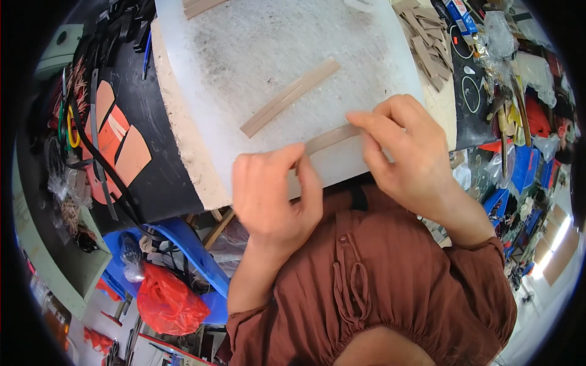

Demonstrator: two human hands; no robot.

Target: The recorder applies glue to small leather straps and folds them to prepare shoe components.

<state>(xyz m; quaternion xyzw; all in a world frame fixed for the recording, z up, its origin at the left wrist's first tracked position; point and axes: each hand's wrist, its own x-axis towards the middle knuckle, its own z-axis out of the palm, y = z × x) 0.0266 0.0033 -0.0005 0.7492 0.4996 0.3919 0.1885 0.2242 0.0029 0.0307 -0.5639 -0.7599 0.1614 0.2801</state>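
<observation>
Left hand: the left hand (271, 192) is loosely closed, thumb and index finger curled toward each other, with the left end of a strip between them

Right hand: the right hand (408, 146) is half open, index finger reaching over the strip's right end and thumb spread apart below; how firmly it grips, if at all, cannot be told from this view

Held strip: a thin taupe strip (332, 139), slightly bowed, spans the gap between both hands over the near edge of the board; whether it touches the surface is unclear

Loose strip: a second taupe strip (290, 97) with a lengthwise line lies diagonally on the board, beyond the hands and apart from them

Board: a translucent white cutting board (213, 61), scuffed grey across its middle, over a beige slab (189, 152)

Strip pile: short taupe offcuts (427, 43) heaped to the right of the board

Worktop, left: a black table (174, 189) bearing peach flat cut pieces (133, 155), yellow-handled scissors (74, 128) and a blue pen (147, 55)

Worktop, right: a white cord loop (470, 94) and a blue-and-white box (461, 17)

Below left: a red plastic bag (171, 302) against a blue plastic chair (195, 259)

Clothing: a rust-brown blouse (403, 262) with a gathered front and a hanging cord
</observation>
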